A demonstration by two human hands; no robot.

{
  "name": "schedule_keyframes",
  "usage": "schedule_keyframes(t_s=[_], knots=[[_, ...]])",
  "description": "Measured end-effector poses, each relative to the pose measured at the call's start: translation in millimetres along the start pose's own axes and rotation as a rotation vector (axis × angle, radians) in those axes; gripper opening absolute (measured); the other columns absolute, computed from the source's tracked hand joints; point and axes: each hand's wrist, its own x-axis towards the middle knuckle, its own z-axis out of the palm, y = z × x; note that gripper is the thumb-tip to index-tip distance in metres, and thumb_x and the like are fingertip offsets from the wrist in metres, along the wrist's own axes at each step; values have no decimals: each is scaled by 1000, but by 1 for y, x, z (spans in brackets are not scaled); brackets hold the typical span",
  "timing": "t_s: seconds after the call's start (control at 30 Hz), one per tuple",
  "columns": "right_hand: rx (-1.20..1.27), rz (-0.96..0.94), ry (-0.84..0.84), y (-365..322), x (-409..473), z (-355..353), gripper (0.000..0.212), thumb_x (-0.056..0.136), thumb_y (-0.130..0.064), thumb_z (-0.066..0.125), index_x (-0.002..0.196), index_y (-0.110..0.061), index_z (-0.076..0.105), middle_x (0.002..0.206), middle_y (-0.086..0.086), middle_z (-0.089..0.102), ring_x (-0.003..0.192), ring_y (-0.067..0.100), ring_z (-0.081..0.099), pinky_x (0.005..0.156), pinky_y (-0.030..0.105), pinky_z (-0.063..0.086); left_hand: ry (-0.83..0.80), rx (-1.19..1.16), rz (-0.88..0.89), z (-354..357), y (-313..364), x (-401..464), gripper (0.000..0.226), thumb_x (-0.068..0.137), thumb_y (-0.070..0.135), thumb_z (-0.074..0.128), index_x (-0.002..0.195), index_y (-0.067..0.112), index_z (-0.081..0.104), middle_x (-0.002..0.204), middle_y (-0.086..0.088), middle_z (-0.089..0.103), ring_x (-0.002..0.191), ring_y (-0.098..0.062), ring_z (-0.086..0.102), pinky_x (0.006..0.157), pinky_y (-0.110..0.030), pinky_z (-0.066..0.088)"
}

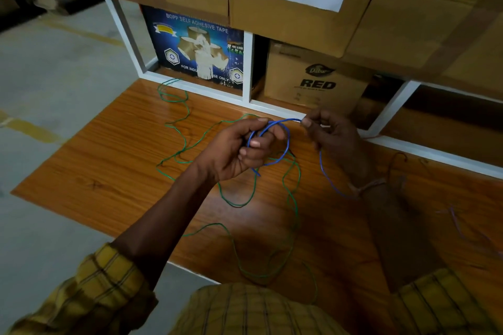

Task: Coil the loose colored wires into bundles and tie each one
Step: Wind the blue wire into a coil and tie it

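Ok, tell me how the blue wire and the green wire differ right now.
The blue wire is held off the table, looped in the left hand and pinched by the right hand; the green wire lies untouched on the wooden table. The blue wire already forms a small coil, while the green wire sprawls in loose, wide curves. Both are thin, flexible and not yet tied.

A blue wire (285, 141) and a long green wire (292, 215) lie over an orange-brown wood-grain table (109, 166). The sleeves (89, 291) are mustard yellow with a dark check pattern. Behind stand plain brown cardboard boxes (299, 24) and a dark blue printed box (196, 46), framed in white.
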Motion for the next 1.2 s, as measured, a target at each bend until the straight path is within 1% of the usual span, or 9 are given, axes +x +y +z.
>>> schedule_keyframes(t_s=[0.2,0.33,0.5,0.63,0.73,0.83,0.93,1.07,1.2], knots=[[63,264,-77,10,-28,24,21,107,-26,54,100,-12,69,67,12,62,40,20,51,41,26,40,-66,-242,105,10,-1,11,48,103,18,36,136,-11,55,86,-3,50,59,-8,38,51,-20,32],[-102,329,-279,9,-45,24,26,109,-30,48,114,-19,70,70,14,69,37,19,52,36,22,39,60,-185,236,12,-4,22,36,109,15,36,133,-5,54,86,1,50,63,-5,47,59,-18,44],[-384,88,-438,-1,-60,24,35,107,-25,52,89,1,66,63,16,67,40,9,51,44,24,40,269,-3,328,11,-5,36,31,115,20,32,106,7,58,69,7,49,49,-3,47,86,-26,59],[-838,-132,-478,-6,-60,28,34,104,-42,48,108,-18,72,83,10,71,78,26,66,67,38,47,326,-74,322,17,-13,46,31,114,23,33,98,10,57,65,5,52,56,-9,58,85,-34,62],[-935,-215,-470,-11,-65,28,28,98,-47,49,96,-22,61,85,6,68,83,32,66,66,41,50,327,-145,310,18,-16,53,30,114,22,35,97,9,56,68,1,53,64,-15,64,86,-41,63],[-808,-277,-473,-23,-67,18,15,89,-36,62,88,-22,56,73,2,64,71,22,62,59,36,43,339,-27,283,16,-19,57,21,112,13,39,112,1,56,78,-5,55,73,-21,64,96,-47,60],[-519,-194,-449,-38,-63,3,9,83,-15,68,87,-22,66,65,-2,65,60,13,61,55,21,41,364,457,222,8,-23,52,29,110,12,45,133,-5,50,89,-9,54,88,-27,63,92,-37,56],[-201,-24,-403,-46,-52,-28,14,92,-6,68,83,-17,68,63,10,69,53,16,66,56,29,50,239,1091,197,2,-25,42,31,113,21,43,126,-6,52,83,-21,61,79,-27,59,79,-44,50],[226,56,-320,-44,-38,-53,14,90,-12,60,89,1,65,70,45,55,45,21,58,46,20,44,118,1014,161,11,-25,34,25,115,16,37,116,17,62,73,-22,45,59,-20,45,60,-28,44]])
